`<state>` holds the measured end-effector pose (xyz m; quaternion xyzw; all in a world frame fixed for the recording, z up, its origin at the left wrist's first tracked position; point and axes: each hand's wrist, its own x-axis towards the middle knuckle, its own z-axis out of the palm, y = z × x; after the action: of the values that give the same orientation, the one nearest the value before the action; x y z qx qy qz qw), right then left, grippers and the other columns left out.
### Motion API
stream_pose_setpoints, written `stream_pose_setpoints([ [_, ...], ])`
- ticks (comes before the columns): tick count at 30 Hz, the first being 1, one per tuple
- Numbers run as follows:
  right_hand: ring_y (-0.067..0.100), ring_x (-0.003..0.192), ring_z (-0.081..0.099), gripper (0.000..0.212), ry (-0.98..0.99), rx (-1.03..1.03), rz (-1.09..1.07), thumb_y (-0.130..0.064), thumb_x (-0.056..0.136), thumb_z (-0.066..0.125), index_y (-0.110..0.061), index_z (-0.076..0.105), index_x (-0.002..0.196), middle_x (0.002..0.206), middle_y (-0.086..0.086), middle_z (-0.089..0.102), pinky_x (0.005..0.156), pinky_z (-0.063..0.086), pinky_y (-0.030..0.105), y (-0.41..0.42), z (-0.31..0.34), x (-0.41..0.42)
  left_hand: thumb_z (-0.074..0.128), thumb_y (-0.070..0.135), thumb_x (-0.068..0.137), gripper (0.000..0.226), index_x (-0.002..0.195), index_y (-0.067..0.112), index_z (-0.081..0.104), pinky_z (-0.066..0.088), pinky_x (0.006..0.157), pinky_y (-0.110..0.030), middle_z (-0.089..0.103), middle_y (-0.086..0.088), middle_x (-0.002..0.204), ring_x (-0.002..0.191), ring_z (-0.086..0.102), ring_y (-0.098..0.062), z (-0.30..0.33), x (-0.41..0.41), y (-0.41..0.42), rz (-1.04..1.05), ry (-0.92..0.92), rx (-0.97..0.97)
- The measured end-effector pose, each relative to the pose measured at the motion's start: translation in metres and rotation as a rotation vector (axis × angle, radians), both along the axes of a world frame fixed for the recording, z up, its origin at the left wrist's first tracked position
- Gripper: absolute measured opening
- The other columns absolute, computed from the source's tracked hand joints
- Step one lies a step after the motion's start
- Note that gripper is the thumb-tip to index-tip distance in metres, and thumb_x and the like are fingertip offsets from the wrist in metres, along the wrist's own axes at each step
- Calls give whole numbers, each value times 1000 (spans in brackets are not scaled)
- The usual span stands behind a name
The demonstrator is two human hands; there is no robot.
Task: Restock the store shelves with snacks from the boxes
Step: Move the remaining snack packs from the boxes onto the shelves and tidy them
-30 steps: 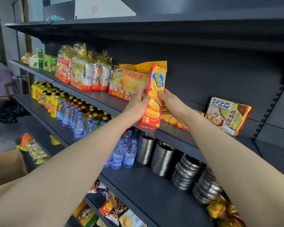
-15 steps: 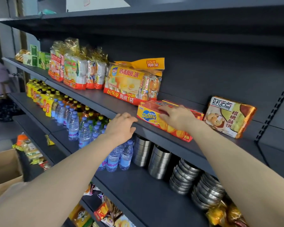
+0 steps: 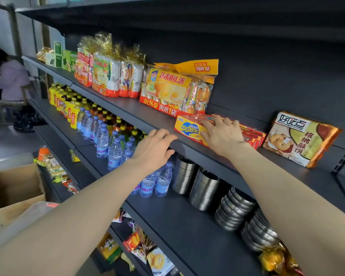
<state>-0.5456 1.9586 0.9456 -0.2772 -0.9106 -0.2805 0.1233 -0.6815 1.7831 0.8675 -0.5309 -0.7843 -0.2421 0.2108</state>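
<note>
Two hands at the shelf, one cracker box being seated.
Left hand (image 3: 155, 148) loosely curled, empty, fingertips on shelf edge (image 3: 189, 145); beyond, right hand (image 3: 222, 134) spread flat on Zecheese box (image 3: 189, 129) under its fingers; best pushed square, flush beside the walnut biscuit pack (image 3: 301, 139).

Matt dark shelf (image 3: 139, 118); glossy Zecheese box (image 3: 189, 129); shiny steel cups (image 3: 204, 188)

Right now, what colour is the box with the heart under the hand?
Yellow in front, red behind, with a blue heart on it: the Zecheese box, seen from the head view.
</note>
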Motion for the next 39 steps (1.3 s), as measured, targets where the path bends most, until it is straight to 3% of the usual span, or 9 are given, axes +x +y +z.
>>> stream_pose_setpoints([
  [3, 40, 121, 50, 49, 65, 69, 64, -47, 104, 34, -28, 38, 149, 136, 15, 51, 97, 38, 51, -21, -9, -1, 67, 26, 90, 48, 135, 17, 56, 49, 84, -42, 54, -6, 127, 114, 49, -32, -10, -4, -31, 41, 19, 22],
  [6, 41, 110, 55, 44, 127, 110, 164, -43, 98, 39, -19, 58, 130, 122, 19, 59, 89, 42, 50, -53, -26, -6, 73, 20, 85, 43, 126, 12, 63, 49, 86, -45, 58, -13, 122, 108, 54, -38, -29, -15, -73, 84, 15, 36],
  [14, 39, 98, 57, 34, 199, 71, 487, -34, 97, 44, -14, 63, 117, 101, 18, 61, 81, 42, 47, -164, -162, -36, 58, 29, 84, 37, 116, 15, 67, 50, 91, -52, 60, -17, 118, 103, 58, -42, -153, -44, -220, 334, -117, -53],
  [16, 39, 98, 57, 34, 143, -5, 514, -33, 96, 44, -14, 63, 117, 103, 19, 62, 81, 43, 48, -189, -220, -44, 51, 30, 85, 37, 115, 15, 67, 47, 93, -49, 61, -19, 117, 103, 59, -43, -203, -45, -257, 375, -189, -80],
  [18, 38, 98, 57, 34, 75, -78, 527, -35, 97, 46, -15, 62, 120, 103, 18, 62, 81, 42, 47, -213, -282, -49, 60, 23, 88, 36, 121, 13, 66, 38, 95, -46, 59, -19, 124, 111, 55, -43, -251, -39, -292, 442, -283, -169],
  [25, 38, 93, 60, 33, -247, -438, 468, -33, 99, 44, -15, 60, 122, 98, 15, 62, 77, 46, 47, -292, -468, -41, 64, 24, 91, 46, 135, 18, 56, 45, 98, -48, 53, -11, 133, 122, 49, -36, -408, 5, -389, 597, -650, -411],
  [29, 37, 97, 61, 37, -447, -608, 406, -34, 99, 51, -16, 57, 131, 107, 15, 64, 81, 49, 49, -323, -560, -38, 61, 30, 95, 54, 145, 21, 44, 43, 106, -47, 45, -10, 145, 132, 42, -32, -490, 32, -410, 674, -853, -566],
  [33, 36, 123, 52, 48, -581, -748, 379, -40, 104, 40, -19, 44, 146, 134, 15, 56, 98, 41, 47, -351, -644, -49, 60, 31, 96, 57, 148, 23, 39, 44, 103, -44, 43, -8, 147, 133, 42, -29, -566, 51, -414, 717, -979, -622],
  [39, 31, 122, 51, 49, -621, -865, 372, -45, 105, 34, -21, 36, 148, 135, 12, 51, 99, 42, 45, -369, -745, -70, 67, 30, 93, 66, 150, 23, 34, 50, 97, -49, 42, -10, 148, 131, 46, -31, -665, 56, -410, 808, -1100, -609],
])
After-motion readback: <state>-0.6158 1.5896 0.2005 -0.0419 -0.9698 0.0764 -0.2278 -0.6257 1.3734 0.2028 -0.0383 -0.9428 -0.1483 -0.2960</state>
